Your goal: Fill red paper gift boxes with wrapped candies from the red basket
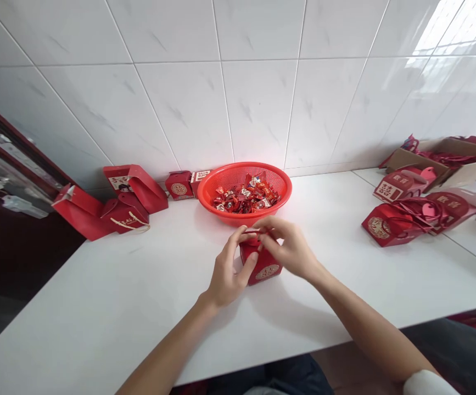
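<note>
A small red candy box (266, 269) with a round gold emblem stands upright on the white table in front of me. My left hand (230, 269) holds its left side, thumb on the front and fingertips at the top. At the top of the box, my right hand (289, 247) pinches the closing flaps; its fingers partly hide them, and I cannot tell whether a ribbon is among them. Just behind the box sits a red plastic basket (241, 220) holding many wrapped candies (248, 196).
At the left stand several red boxes and bags, one a dark red bag (128, 211) with a rope handle. Two small boxes (179, 185) are against the tiled wall. On the right are several red boxes (392, 225) and an open cardboard box (455, 159).
</note>
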A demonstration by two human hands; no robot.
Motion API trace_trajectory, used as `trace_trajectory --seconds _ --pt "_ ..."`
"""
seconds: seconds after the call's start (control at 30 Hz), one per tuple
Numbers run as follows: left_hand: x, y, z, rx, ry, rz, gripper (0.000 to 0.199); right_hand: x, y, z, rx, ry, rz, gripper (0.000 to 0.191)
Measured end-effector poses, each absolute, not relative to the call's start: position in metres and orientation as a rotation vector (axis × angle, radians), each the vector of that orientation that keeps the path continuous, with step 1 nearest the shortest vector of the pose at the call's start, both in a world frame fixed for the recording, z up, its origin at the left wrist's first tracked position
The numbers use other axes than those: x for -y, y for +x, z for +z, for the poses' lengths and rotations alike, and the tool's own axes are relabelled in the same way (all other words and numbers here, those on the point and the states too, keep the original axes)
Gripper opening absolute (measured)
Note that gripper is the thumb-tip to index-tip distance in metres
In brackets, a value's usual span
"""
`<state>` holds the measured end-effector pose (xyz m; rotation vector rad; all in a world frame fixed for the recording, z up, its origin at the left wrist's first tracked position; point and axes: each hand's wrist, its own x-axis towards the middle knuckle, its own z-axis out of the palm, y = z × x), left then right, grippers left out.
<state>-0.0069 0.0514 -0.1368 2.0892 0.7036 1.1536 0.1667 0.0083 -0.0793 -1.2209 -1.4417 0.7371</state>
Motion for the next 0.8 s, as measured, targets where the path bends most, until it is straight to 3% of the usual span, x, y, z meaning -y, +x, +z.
trace_trajectory --seconds 0.13,0.33,0.6,0.8 --pt "-0.052 -0.007 -0.14 -0.57 2.041 1.224 0.046 -0.002 0.206 -0.066 1.064 -1.161 0.765 0.018" --pt "-0.054 -0.005 -0.146 -0.645 2.057 1.139 0.037 0.016 0.267 -0.051 1.047 -1.268 0.549 0.018" --pt "-0.054 -0.003 -0.143 -0.659 2.08 1.044 0.029 0.04 0.35 -0.058 1.026 -1.843 0.08 0.004" --pt "-0.056 -0.003 -0.145 -0.63 2.115 1.026 0.025 0.058 0.384 -0.062 1.126 -2.15 -0.271 0.009"
